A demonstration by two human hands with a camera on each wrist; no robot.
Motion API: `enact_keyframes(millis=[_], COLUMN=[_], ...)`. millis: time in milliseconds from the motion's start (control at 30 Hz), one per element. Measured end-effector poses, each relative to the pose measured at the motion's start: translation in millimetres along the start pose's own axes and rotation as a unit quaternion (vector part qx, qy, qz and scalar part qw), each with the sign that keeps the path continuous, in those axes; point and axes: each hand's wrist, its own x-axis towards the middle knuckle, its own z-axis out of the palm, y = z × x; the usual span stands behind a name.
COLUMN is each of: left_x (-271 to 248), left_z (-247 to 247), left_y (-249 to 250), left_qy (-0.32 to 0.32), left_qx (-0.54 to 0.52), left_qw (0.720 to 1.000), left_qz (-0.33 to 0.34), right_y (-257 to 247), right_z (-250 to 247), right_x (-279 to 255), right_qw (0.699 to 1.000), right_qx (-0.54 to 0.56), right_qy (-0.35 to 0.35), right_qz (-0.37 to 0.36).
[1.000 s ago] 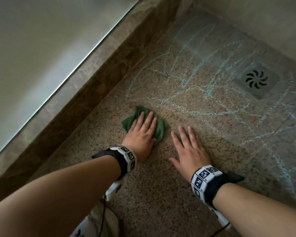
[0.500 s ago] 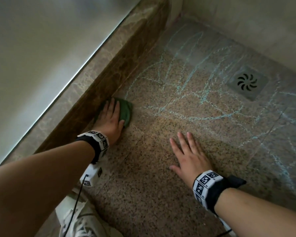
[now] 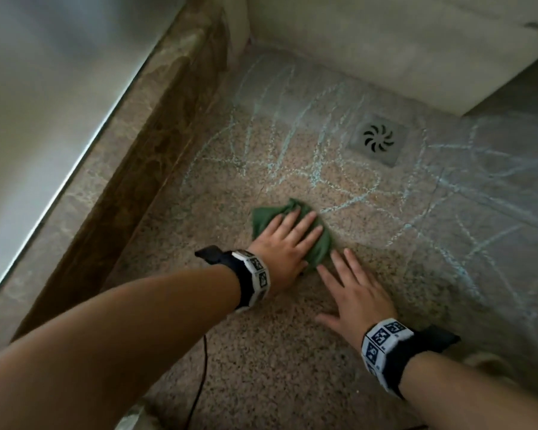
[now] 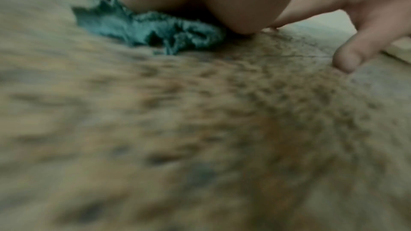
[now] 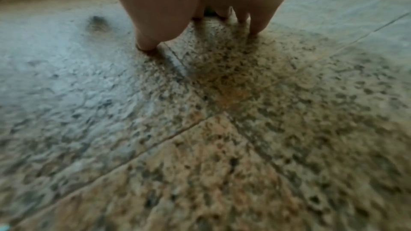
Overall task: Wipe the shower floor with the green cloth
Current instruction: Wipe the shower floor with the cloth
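The green cloth [image 3: 263, 219] lies bunched on the speckled granite shower floor [image 3: 261, 352], near the middle of the head view. My left hand [image 3: 288, 243] presses flat on it with straight fingers. In the left wrist view the cloth [image 4: 142, 29] bulges out from under the palm. My right hand [image 3: 351, 293] rests flat on the bare floor just right of the cloth, fingers spread, its fingertips close to the cloth's edge. Pale blue chalk-like scribbles [image 3: 295, 156] cover the floor beyond both hands.
A brown marble curb [image 3: 131, 169] runs along the left, with a glass panel [image 3: 44, 97] beyond it. A square metal drain [image 3: 378, 138] sits at the back right. A pale wall [image 3: 370, 41] closes the back. A thin black cable [image 3: 203, 377] hangs under my left arm.
My left hand has swept the cloth from the curb at the left back toward the middle, beside my right hand. The right hand has stayed planted.
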Motion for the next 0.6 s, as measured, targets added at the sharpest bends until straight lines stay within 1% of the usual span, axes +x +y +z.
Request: enact_keyframes(millis=[67, 167, 233, 300, 333, 400, 433, 500, 600], left_x=[9, 7, -1, -15, -26, -51, -61, -67, -57], left_z=[-1, -2, -1, 2, 5, 11, 14, 17, 17], left_y=[11, -8, -38, -75, -95, -132, -145, -155, -138], left_qy=[0.001, -0.003, 0.004, 0.010, 0.011, 0.007, 0.004, 0.000, 0.011], left_qx=[-0.002, 0.014, 0.000, -0.030, -0.050, -0.091, -0.102, -0.111, -0.131], left_qw=[1.000, 1.000, 1.000, 0.995, 0.988, 0.965, 0.954, 0.945, 0.943], left_qz=[0.022, 0.027, -0.022, -0.099, -0.147, -0.248, -0.283, -0.308, -0.307], right_y=[2, 2, 2, 2, 2, 1, 0, 0, 1], right_z=[2, 1, 0, -2, -3, -5, -5, -6, -5], right_x=[1, 4, 5, 7, 7, 8, 9, 12, 12], right_qw=[1.000, 1.000, 1.000, 0.999, 0.999, 0.999, 0.999, 0.998, 0.998], right_qx=[0.004, 0.006, 0.014, 0.019, 0.021, 0.023, 0.024, 0.028, 0.029], right_qy=[-0.003, -0.010, -0.017, -0.026, -0.031, -0.041, -0.045, -0.048, -0.051], right_qz=[0.009, 0.003, 0.000, -0.002, -0.002, -0.001, -0.001, -0.001, -0.005])
